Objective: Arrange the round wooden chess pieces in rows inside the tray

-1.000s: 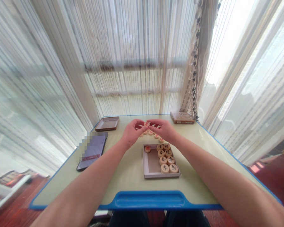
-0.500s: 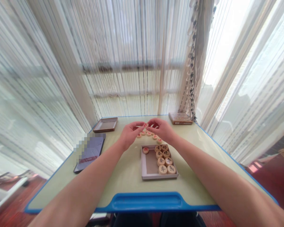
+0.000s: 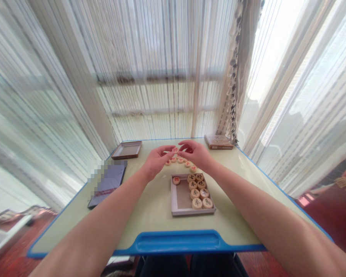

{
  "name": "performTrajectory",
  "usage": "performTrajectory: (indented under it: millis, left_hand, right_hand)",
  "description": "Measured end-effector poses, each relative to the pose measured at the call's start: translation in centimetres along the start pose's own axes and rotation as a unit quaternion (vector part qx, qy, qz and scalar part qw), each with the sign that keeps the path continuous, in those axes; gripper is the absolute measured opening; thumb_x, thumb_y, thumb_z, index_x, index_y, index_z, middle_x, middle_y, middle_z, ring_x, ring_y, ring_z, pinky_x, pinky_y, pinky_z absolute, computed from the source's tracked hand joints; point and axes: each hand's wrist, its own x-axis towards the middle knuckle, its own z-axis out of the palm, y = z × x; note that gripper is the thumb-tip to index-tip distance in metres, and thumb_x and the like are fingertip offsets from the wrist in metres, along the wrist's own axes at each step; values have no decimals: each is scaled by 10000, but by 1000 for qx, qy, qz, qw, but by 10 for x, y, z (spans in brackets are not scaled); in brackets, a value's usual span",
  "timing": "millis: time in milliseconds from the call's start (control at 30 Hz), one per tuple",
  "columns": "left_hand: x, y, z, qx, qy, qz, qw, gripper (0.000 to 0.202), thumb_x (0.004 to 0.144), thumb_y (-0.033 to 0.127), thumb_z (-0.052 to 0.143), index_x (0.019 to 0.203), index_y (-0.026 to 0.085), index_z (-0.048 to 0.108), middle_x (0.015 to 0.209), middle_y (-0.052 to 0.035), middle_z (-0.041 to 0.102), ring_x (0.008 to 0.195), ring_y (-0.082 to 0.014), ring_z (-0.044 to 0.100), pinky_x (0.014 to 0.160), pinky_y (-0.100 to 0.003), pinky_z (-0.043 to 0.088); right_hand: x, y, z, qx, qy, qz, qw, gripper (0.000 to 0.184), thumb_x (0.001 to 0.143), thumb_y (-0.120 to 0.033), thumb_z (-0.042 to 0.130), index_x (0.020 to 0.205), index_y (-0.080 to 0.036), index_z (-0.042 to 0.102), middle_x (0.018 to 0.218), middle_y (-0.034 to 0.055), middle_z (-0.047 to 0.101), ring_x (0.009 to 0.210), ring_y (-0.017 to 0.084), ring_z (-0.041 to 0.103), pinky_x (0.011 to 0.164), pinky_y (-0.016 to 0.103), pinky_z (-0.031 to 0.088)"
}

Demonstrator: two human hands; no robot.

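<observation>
Between the thumb and fingers of my left hand (image 3: pixel 158 159) is a xiangqi piece (image 3: pixel 175 150) with a red character, raised over the far half of the table. My right hand (image 3: pixel 194 154) is just right of it, its thumb and fingers curved and apart, with nothing seen between them. Beneath the hands several red-marked xiangqi pieces (image 3: pixel 180 160) lie in a curve, partly hidden. Nearer me stands an open box tray (image 3: pixel 174 204). Black-marked pieces (image 3: pixel 195 193) fill two columns on its right side, and one red-marked piece (image 3: pixel 176 180) sits in its upper left corner.
A box lid (image 3: pixel 127 150) lies at the far left and a closed, patterned box (image 3: pixel 218 142) at the far right. On the left is a dark tablet (image 3: pixel 112 182), partly pixelated. The table's blue edge (image 3: pixel 178 242) has a molded trough in front of me.
My right fingers have come slightly away from the red-marked piece, which stays in my left hand. The whole view has shifted a little; the pieces in the tray are unchanged.
</observation>
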Motion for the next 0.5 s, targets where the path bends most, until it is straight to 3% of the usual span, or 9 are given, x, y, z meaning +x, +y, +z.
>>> performTrajectory:
  millis: [233, 500]
  left_hand:
    - [0, 3, -1, 22, 11, -9, 1000, 474, 632, 458, 688, 994, 152, 672, 878, -71, 683, 789, -171, 577, 698, -287, 442]
    - [-1, 6, -4, 31, 3, -9, 999, 444, 639, 449, 682, 957, 141, 665, 886, -80, 672, 737, -149, 568, 642, -266, 428]
  right_hand:
    - [-2, -2, 3, -2, -12, 4, 1000, 253, 712, -356, 641, 910, -199, 657, 807, 43, 685, 702, 151, 631, 651, 288, 525]
    - [-4, -7, 3, -76, -12, -8, 997, 288, 721, -432, 605, 856, -185, 665, 721, 32, 673, 624, 131, 598, 586, 252, 484]
